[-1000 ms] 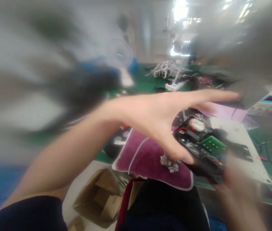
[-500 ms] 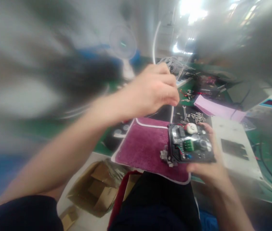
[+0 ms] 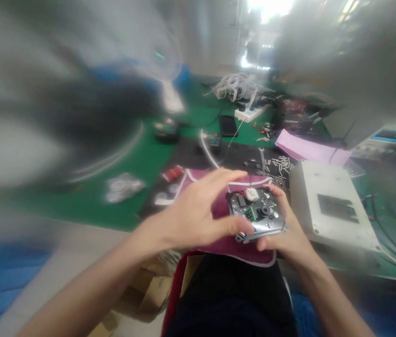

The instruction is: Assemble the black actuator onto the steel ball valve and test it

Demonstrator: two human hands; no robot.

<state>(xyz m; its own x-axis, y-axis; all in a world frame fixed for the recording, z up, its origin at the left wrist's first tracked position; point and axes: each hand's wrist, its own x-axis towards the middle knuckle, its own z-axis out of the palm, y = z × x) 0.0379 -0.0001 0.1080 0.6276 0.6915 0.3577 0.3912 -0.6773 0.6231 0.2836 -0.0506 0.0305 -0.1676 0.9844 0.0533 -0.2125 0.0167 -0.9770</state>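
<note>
My right hand (image 3: 285,229) grips the right side of an open electronic device (image 3: 262,210), holding it tilted over a purple cloth (image 3: 220,245). The device has a dark housing, a white round part, a green connector block and a black round part. At its left is my left hand (image 3: 201,210), open, with fingers stretched out and thumb across the near left part of the device. Whether that thumb presses on it, I cannot tell. A white cable (image 3: 209,150) rises behind my left hand; its lower end is hidden.
A pale metal box (image 3: 334,201) stands right of the device. Behind lie a wrench (image 3: 262,159), loose metal pins (image 3: 282,164), pink paper (image 3: 310,150), a black phone (image 3: 228,126) and a power strip (image 3: 252,113). A plastic bag (image 3: 123,187) lies left.
My left hand has come down from the white cable it was holding up, to the device's left side, its fingers now spread. The device has shifted left and turned in my right hand.
</note>
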